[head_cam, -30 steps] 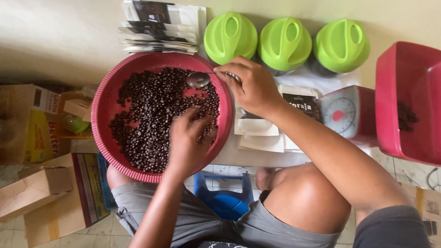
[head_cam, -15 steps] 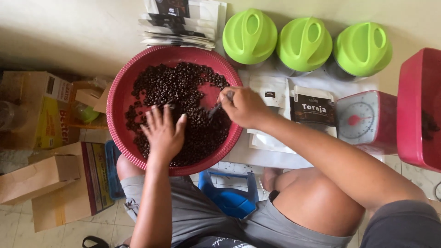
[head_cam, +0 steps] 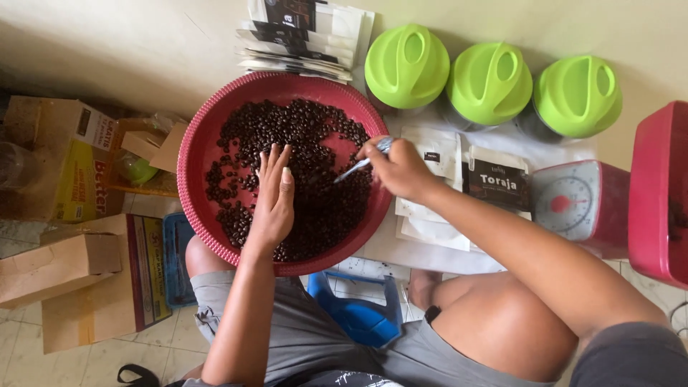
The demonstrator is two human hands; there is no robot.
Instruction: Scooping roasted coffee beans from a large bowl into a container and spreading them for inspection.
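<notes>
A round red basin (head_cam: 208, 115) rests on my lap, holding dark roasted coffee beans (head_cam: 301, 136). My left hand (head_cam: 272, 197) lies flat on the beans, fingers spread and pointing away from me. At the basin's right side, my right hand (head_cam: 401, 168) grips a metal spoon (head_cam: 356, 169), its tip dipping into the beans.
Three jars with green lids (head_cam: 407, 66) stand behind the basin, beside a stack of pouches (head_cam: 304, 36). White and black pouches (head_cam: 494, 185) lie by a red kitchen scale (head_cam: 584, 208) and a red tub (head_cam: 663, 193). Cardboard boxes (head_cam: 61, 269) sit at left, a blue stool (head_cam: 362, 315) below.
My left hand slid up and left across the beans and opened flat. My right hand lowered from the basin's far rim to its right side, spoon now in the beans.
</notes>
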